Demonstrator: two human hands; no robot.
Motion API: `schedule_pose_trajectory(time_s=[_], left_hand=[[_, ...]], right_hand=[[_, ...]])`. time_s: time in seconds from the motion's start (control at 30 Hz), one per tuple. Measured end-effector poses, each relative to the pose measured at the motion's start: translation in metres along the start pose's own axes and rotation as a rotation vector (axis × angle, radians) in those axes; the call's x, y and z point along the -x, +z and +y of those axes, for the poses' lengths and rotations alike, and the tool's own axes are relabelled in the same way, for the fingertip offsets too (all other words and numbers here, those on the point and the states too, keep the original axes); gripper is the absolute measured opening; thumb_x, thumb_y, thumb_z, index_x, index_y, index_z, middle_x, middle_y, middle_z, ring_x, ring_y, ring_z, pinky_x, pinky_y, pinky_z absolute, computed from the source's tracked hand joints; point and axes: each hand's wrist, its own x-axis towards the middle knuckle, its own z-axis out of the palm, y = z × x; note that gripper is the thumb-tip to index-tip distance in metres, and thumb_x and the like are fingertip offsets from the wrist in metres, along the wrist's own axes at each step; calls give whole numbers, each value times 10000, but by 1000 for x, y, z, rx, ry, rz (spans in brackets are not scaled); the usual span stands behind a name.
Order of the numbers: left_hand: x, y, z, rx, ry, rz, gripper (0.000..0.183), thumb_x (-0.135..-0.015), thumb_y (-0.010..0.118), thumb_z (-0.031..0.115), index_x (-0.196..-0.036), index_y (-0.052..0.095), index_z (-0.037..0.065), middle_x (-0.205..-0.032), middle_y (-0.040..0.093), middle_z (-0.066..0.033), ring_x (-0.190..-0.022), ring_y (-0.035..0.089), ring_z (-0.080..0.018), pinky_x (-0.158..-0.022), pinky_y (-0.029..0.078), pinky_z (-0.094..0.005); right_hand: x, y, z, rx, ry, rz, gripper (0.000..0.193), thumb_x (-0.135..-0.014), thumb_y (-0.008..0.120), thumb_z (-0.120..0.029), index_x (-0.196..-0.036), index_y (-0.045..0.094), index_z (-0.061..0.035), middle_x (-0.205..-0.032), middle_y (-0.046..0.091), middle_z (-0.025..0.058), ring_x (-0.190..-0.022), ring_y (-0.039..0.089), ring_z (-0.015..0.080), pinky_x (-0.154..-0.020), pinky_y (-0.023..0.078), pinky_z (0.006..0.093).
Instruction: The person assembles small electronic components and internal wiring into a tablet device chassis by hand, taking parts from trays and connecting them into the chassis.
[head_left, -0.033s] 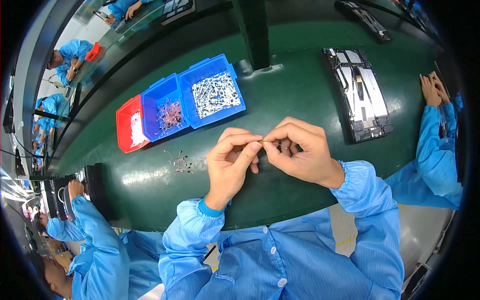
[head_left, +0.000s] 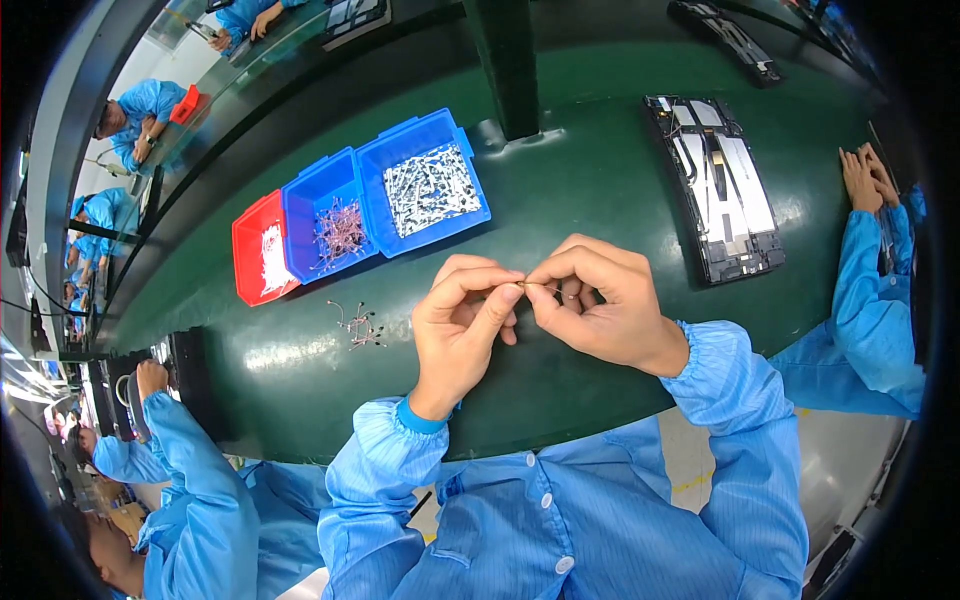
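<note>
My left hand [head_left: 460,318] and my right hand [head_left: 606,304] meet over the near part of the green table, fingertips almost touching. Each pinches a small part of a thin wire lead [head_left: 562,293], which trails from the pinch under my right fingers. Its tiny end is mostly hidden between the fingertips. Left of my left hand lies a loose little pile of similar wire leads [head_left: 361,326] with dark tips. Beyond it, a blue bin [head_left: 322,178] holds a tangle of pinkish wire leads.
A second blue bin [head_left: 418,133] holds black-and-white small parts; a red bin [head_left: 245,254] holds white pieces. An opened flat device [head_left: 716,190] with silver cells lies to the right. A dark post [head_left: 505,70] rises behind. Co-workers in blue sit on both sides.
</note>
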Motion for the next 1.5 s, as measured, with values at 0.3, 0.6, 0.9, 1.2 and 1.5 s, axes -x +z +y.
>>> schedule_pose_trajectory(time_s=[0.3,0.6,0.9,1.2,1.5], left_hand=[[-7,-4,2,-434,258,57,121,-865,684,-51,-981,691,-16,-980,564,-82,-714,608,-106,-576,525,-215],[-3,-9,-3,-295,38,97,79,-914,648,-5,-986,668,-30,-1017,534,-58,-707,574,-77,-564,508,-195],[-6,-5,-29,-168,-219,15,89,-914,686,77,-959,696,2,-882,562,-1,-650,533,-41,-566,440,-187],[-6,1,-27,-246,-173,6,67,-888,704,62,-944,717,27,-844,578,-8,-604,495,-38,-561,424,-196],[-4,-2,-27,-268,-146,7,75,-890,702,73,-946,717,25,-836,570,-13,-603,499,-50,-566,430,-208]], right_hand=[[-6,-19,1,0,75,-49,102,-744,728,11,-805,655,-29,-737,609,15,-481,466,25,-422,330,200],[-26,-68,-5,-163,401,-142,165,-852,741,-83,-991,679,-18,-782,688,20,-575,596,34,-478,407,173],[-102,-289,116,-217,625,738,489,-903,651,-154,-1321,490,41,-1440,411,226,-1130,585,363,-878,533,397],[-175,-353,215,-467,717,957,317,-823,713,-133,-1106,597,-47,-1152,578,136,-1142,525,320,-997,455,484],[-170,-322,234,-752,837,863,227,-851,710,-207,-884,514,-95,-562,322,5,-482,365,136,-455,343,271]])
